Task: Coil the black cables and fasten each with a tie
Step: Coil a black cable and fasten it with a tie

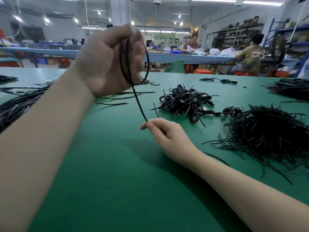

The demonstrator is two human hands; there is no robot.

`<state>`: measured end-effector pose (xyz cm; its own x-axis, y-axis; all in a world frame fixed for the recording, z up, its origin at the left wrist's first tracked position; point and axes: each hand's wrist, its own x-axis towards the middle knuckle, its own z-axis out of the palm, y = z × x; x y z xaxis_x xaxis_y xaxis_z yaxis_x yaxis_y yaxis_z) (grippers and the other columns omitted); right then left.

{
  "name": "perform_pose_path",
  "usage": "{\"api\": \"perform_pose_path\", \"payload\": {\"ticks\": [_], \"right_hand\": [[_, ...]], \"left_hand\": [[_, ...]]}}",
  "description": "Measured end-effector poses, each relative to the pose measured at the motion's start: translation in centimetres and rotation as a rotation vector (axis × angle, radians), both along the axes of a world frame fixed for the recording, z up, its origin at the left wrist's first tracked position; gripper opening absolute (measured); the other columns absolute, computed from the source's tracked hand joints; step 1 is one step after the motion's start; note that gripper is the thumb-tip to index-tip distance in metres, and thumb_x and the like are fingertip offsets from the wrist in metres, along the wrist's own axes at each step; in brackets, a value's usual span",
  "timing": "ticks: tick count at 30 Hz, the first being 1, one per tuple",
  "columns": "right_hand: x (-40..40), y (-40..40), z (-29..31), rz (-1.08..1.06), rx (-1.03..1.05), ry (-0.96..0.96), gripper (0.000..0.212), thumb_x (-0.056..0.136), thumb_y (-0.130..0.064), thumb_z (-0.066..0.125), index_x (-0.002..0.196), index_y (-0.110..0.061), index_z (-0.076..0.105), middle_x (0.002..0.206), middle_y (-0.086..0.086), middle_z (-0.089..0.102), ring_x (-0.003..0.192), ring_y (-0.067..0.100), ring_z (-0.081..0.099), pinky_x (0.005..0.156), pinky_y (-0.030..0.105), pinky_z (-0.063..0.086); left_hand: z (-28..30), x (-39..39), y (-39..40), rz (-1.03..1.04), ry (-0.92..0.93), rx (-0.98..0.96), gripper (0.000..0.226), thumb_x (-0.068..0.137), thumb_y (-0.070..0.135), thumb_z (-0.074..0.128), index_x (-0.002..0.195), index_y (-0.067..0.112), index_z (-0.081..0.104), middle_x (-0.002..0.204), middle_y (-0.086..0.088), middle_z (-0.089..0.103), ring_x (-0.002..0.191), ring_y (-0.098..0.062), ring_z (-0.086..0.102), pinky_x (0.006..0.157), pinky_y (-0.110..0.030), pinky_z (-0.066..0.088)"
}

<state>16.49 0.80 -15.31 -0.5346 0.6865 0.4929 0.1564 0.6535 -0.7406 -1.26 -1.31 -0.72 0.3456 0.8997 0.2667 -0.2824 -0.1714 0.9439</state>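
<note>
My left hand (108, 62) is raised above the green table, palm toward me, with several loops of a black cable (127, 64) wound around its fingers. One strand of that cable runs down and to the right to my right hand (163, 136), which pinches the strand's end between thumb and forefinger just above the table. A heap of black ties (267, 136) lies to the right of my right hand. A pile of coiled, tied cables (185, 101) sits beyond it in the middle of the table.
Loose straight black cables (20, 102) lie along the left edge of the green table (117, 181). Another black heap (291, 89) sits at the far right. Two people work at a blue table (192, 58) in the background.
</note>
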Motion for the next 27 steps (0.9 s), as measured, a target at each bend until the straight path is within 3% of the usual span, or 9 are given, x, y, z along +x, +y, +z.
{"api": "perform_pose_path", "payload": {"ticks": [3,6,9,13,18,20,22,25,27], "right_hand": [[0.4,0.7,0.3,-0.194,-0.022,0.094,0.032,0.095,-0.034,0.057,0.069,-0.015,0.063,0.046,-0.012,0.035,0.044,0.005,0.029,0.044,0.018,0.023],[0.2,0.7,0.6,-0.33,0.037,0.218,0.039,0.093,-0.034,0.06,0.065,-0.007,0.055,0.049,-0.01,0.04,0.048,0.004,0.033,0.046,0.019,0.027],[-0.1,-0.1,0.8,-0.33,0.105,0.26,0.023,0.097,-0.026,0.053,0.076,-0.016,0.058,0.054,-0.012,0.05,0.048,0.004,0.04,0.049,0.018,0.029],[0.1,-0.7,1.0,-0.239,0.254,0.123,0.018,0.098,-0.02,0.048,0.092,-0.013,0.064,0.054,-0.025,0.049,0.046,0.002,0.042,0.047,0.012,0.026],[0.0,-0.2,0.2,-0.049,0.041,-0.04,0.02,0.099,-0.022,0.049,0.093,-0.021,0.068,0.044,-0.013,0.035,0.042,0.007,0.028,0.044,0.014,0.021],[0.1,0.2,0.1,-0.112,-0.038,-0.018,0.022,0.098,-0.025,0.051,0.087,-0.021,0.069,0.041,-0.013,0.035,0.041,0.006,0.027,0.042,0.015,0.021],[0.3,0.5,0.4,-0.266,-0.065,0.054,0.025,0.096,-0.03,0.054,0.076,-0.02,0.066,0.041,-0.014,0.039,0.04,0.005,0.03,0.041,0.015,0.022],[0.5,0.6,1.1,-0.438,-0.004,0.155,0.031,0.096,-0.035,0.055,0.07,-0.018,0.058,0.047,-0.015,0.046,0.044,0.003,0.038,0.043,0.015,0.029],[0.1,0.0,1.6,-0.435,0.041,0.207,0.027,0.098,-0.03,0.052,0.073,-0.02,0.057,0.053,-0.015,0.051,0.05,0.0,0.044,0.047,0.012,0.033]], "left_hand": [[-0.3,-0.3,-0.2,-0.026,0.604,-0.192,0.06,0.094,0.048,0.035,0.059,0.019,0.075,0.049,-0.001,0.063,0.043,-0.01,0.059,0.042,-0.017,0.043],[-2.0,1.4,0.2,-0.215,1.14,-0.401,0.06,0.093,0.057,0.032,0.091,0.013,0.073,0.079,-0.003,0.075,0.068,-0.011,0.071,0.052,-0.016,0.05],[-3.8,2.6,1.5,0.1,1.04,-0.347,0.058,0.1,0.052,0.024,0.107,0.011,0.065,0.101,0.001,0.074,0.086,-0.009,0.069,0.074,-0.022,0.051],[-3.3,1.6,2.7,0.527,0.535,-0.133,0.048,0.102,0.046,0.034,0.114,0.01,0.063,0.103,-0.001,0.074,0.1,-0.014,0.069,0.082,-0.025,0.051],[-0.6,0.7,0.9,0.093,-0.117,0.034,0.042,0.101,0.038,0.035,0.091,0.014,0.069,0.085,0.001,0.073,0.08,-0.013,0.07,0.085,-0.026,0.053],[-0.2,0.2,0.5,0.067,-0.033,0.037,0.041,0.099,0.037,0.042,0.071,0.02,0.068,0.062,0.007,0.065,0.057,-0.005,0.063,0.068,-0.019,0.054],[-0.2,-0.2,0.1,0.006,0.36,-0.093,0.045,0.089,0.049,0.053,0.06,0.019,0.071,0.05,0.006,0.06,0.043,-0.005,0.058,0.045,-0.016,0.048],[-2.0,0.7,0.3,-0.204,0.988,-0.333,0.052,0.089,0.057,0.046,0.079,0.017,0.078,0.067,-0.001,0.072,0.054,-0.01,0.067,0.044,-0.016,0.046],[-3.6,1.9,1.3,-0.08,1.049,-0.396,0.057,0.096,0.056,0.031,0.096,0.015,0.07,0.086,0.001,0.075,0.07,-0.008,0.07,0.052,-0.016,0.05]]}}
